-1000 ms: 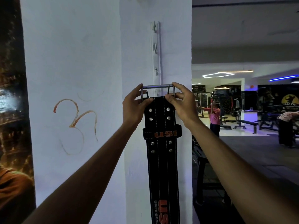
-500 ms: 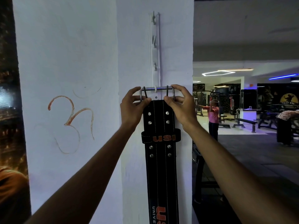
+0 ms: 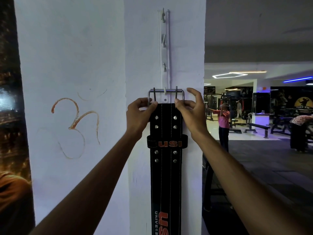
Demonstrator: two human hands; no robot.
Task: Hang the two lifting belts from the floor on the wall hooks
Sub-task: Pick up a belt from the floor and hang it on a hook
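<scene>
A black lifting belt [image 3: 166, 175] with orange USI lettering hangs straight down the white pillar. Its steel buckle [image 3: 166, 91] sits over the lowest hook [image 3: 164, 91] of a white vertical hook rail [image 3: 164, 48]. My left hand [image 3: 138, 114] pinches the belt's top left corner just under the buckle. On the top right corner, my right hand [image 3: 190, 109] holds the belt with thumb and forefinger, its other fingers spread. Three hooks higher on the rail are bare. A second belt is not in view.
The white pillar [image 3: 81, 65] carries an orange scrawl [image 3: 76, 126]; a dark poster [image 3: 10, 116] borders it on the left. To the right the gym floor opens out, with a person in pink [image 3: 223, 122], benches [image 3: 257, 127] and another person bent over [image 3: 299, 131].
The buckle came down slightly onto the lowest hook. My right fingers have spread apart, leaving only a pinch on the belt's corner. The view shifted a little.
</scene>
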